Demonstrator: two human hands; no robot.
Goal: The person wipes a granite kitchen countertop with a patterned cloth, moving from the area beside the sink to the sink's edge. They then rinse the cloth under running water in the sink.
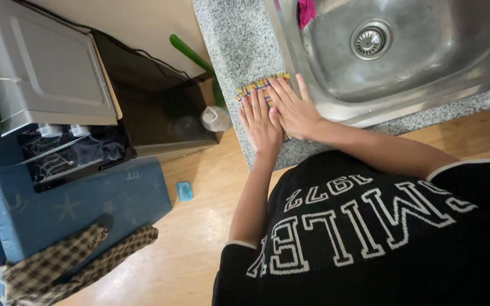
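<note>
Our left hand (pixel 261 126) lies flat, fingers spread, on the multicoloured cloth (pixel 259 85) on the granite bench (pixel 228 34). At its 3 o'clock our right hand (pixel 294 109) presses flat beside it, grasping nothing. The steel sink (pixel 426 62) sits at 2 o'clock; we judge pushing could slide the cloth over the rim.
</note>
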